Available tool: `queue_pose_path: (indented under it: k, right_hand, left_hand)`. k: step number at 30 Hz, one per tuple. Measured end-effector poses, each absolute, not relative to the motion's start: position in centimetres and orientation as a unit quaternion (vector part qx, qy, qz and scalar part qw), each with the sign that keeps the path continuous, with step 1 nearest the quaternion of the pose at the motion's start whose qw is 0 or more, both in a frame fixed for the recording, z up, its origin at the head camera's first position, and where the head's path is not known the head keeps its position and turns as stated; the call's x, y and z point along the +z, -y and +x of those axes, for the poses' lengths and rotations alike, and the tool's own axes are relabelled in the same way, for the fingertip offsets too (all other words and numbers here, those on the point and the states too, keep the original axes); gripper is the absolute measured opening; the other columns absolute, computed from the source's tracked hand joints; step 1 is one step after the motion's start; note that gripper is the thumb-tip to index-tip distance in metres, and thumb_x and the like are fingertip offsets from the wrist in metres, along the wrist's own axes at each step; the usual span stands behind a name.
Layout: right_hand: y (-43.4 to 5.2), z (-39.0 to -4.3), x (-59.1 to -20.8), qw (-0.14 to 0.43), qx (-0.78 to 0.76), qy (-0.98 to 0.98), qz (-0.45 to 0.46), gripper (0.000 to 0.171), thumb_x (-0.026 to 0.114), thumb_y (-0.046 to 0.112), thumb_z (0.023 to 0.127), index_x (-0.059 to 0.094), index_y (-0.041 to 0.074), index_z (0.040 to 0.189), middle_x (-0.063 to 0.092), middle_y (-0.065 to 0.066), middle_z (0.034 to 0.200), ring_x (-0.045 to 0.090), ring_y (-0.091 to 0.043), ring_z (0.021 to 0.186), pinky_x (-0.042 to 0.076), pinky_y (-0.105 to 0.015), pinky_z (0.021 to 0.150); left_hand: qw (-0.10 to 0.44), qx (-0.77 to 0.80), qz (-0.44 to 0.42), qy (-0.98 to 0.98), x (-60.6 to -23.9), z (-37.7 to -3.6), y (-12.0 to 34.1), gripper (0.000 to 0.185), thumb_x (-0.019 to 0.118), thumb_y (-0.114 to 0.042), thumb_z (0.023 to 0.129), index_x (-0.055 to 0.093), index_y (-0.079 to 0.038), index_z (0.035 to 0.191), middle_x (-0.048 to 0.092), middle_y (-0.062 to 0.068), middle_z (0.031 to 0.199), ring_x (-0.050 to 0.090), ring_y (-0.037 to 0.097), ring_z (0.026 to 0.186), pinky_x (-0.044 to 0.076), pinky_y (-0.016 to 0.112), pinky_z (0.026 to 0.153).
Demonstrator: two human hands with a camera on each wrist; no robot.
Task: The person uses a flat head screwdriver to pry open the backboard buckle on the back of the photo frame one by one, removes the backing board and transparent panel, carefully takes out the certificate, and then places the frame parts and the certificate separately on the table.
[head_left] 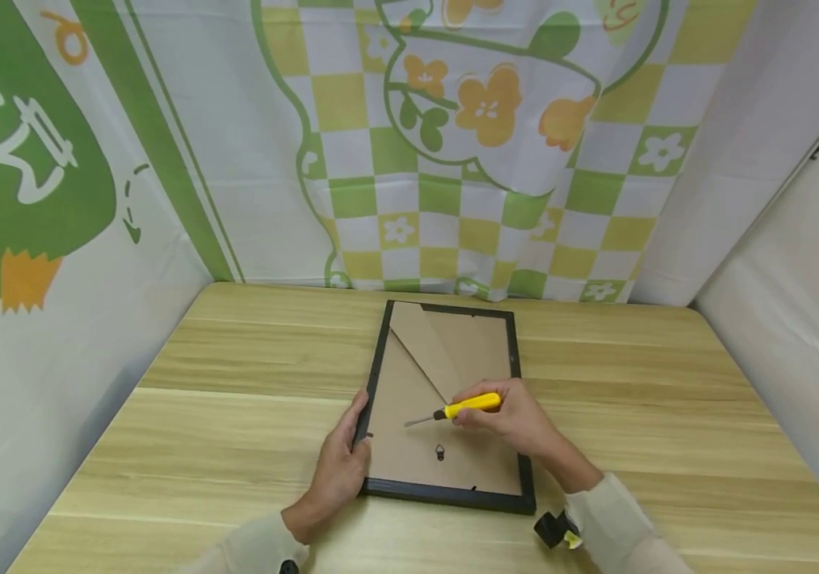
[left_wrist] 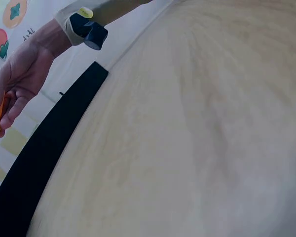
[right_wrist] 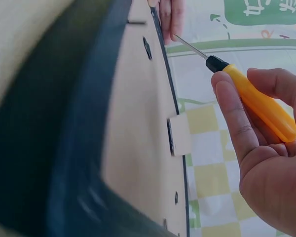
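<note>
See blk pic frame flat on wood-grain table, backboard up. Find its left rim gripped in L hand, thumb at the rim, a finger along the frame's outer side; can't tell how far the other fingers reach under. Find yellow screwdriver over frame's backboard, pinched btwn thumb & fingers of R hand, handle twd frame's right rim, tip twd left rim & apart from backboard acc. to R wrist view.

Note tan stand flap on backboard, running from frame's top-left corner twd its middle, lower end blocked by R hand & screwdriver. Spot hanger hook btwn screwdriver & frame's near rim, plus small dark tab at that rim.

Beyond frame's far rim, see check-&-flower curtain; off to frame's left, printed sheet; to its right, white sheet w/ blk writing. Just off frame's bottom-right corner, note blk gadget w/ yellow bit, on R cuff, covering some table. In L wrist view, get mostly table & frame's dark edge.
</note>
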State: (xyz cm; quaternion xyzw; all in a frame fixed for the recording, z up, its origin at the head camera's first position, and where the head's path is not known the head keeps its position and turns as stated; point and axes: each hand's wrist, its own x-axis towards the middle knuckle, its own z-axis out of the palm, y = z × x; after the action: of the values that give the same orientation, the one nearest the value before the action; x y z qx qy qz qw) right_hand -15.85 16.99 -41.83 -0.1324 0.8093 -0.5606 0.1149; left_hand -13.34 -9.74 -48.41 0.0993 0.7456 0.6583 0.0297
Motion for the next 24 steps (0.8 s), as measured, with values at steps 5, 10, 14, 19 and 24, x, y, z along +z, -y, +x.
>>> queue_pose_path:
  k: [5,10,14,19,24]
  right_hand:
    - [-16.4,-15.8,-42.2,0.113,-0.545,-0.82,-0.135,0.027,0.075,0.016,0.086,0.074,0.002,0.108,0.071,-0.015,0.11,0.055,-0.02,0.086,0.049,-0.019,0.069]
    - [-15.9,-15.6,-42.8,0.118,-0.53,-0.83,-0.128,0.023,0.076,0.018,0.085,0.076,0.008,0.106,0.071,-0.009,0.113,0.056,-0.019,0.09,0.048,-0.02,0.072]
    - [-15.6,-15.6,-43.1,0.126,-0.525,-0.833,-0.121,0.023,0.077,0.019,0.085,0.076,0.012,0.106,0.071,-0.005,0.111,0.056,-0.018,0.09,0.046,-0.021,0.073]
    - [-15.1,-15.6,-43.5,0.123,-0.522,-0.834,-0.129,0.023,0.077,0.021,0.084,0.077,0.012,0.105,0.071,-0.005,0.109,0.054,-0.019,0.087,0.045,-0.02,0.07]
    - [-14.5,-15.3,-43.7,0.108,-0.487,-0.857,-0.132,0.021,0.078,0.023,0.083,0.078,0.015,0.103,0.072,-0.006,0.113,0.056,-0.016,0.089,0.046,-0.018,0.068]
  left_hand:
    - [0.027,0.666,0.089,-0.74,-48.4,-13.0,9.3,0.069,0.034,0.018,0.088,0.016,0.007,0.153,0.002,0.025,0.163,0.002,0.037,0.152,0.008,0.046,0.121]
    - [0.026,0.671,0.081,-0.736,-48.4,-13.1,9.2,0.07,0.034,0.018,0.087,0.016,0.006,0.154,0.003,0.024,0.164,0.002,0.036,0.152,0.008,0.046,0.121]
    - [0.028,0.67,0.071,-0.738,-48.5,-13.3,9.3,0.067,0.032,0.017,0.089,0.019,0.005,0.154,0.008,0.022,0.164,0.005,0.035,0.152,0.009,0.046,0.121]
    - [0.046,0.674,0.066,-0.734,-48.3,-13.7,9.6,0.06,0.025,0.012,0.096,0.017,0.002,0.155,0.009,0.017,0.165,0.005,0.032,0.153,0.009,0.048,0.123]
    - [0.054,0.684,0.06,-0.725,-48.4,-14.3,9.8,0.059,0.022,0.009,0.098,0.018,-0.002,0.156,0.009,0.015,0.166,0.005,0.03,0.154,0.008,0.051,0.124]
